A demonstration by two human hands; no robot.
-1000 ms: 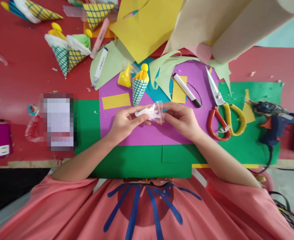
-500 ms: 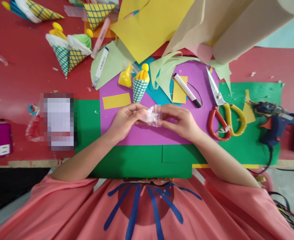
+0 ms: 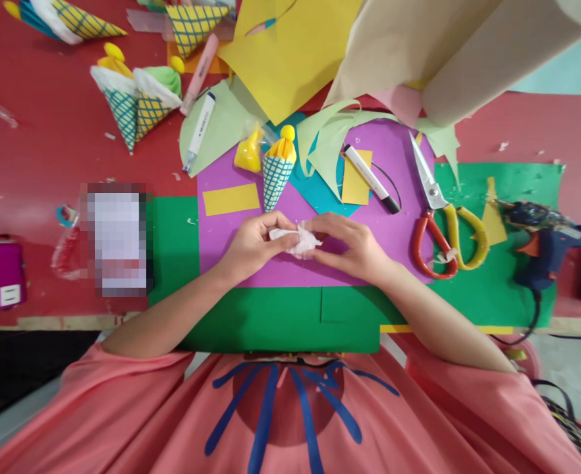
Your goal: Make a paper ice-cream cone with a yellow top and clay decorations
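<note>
Your left hand (image 3: 251,247) and right hand (image 3: 354,250) meet over the purple sheet (image 3: 399,217). Both pinch a crumpled whitish wad (image 3: 298,240) between their fingertips. Just beyond it lies a cone (image 3: 275,178), stuffed with yellow paper and topped by a ball (image 3: 286,132).

Small crumpled white wad (image 3: 300,241), thin and partly see-through, like film or tissue; cannot tell which. Bunched tight and wrinkled, with a little tuft poking up at the top and a flatter tail stretching left. Pinched at that left end by the left hand (image 3: 253,245), thumb and forefinger closed on it. Gripped at the right side by the right hand (image 3: 356,247), fingertips touching it. Held over the purple sheet (image 3: 399,197) near the middle of the table (image 3: 38,164), just on the near side of the blue-checked paper cone (image 3: 276,174).
</note>
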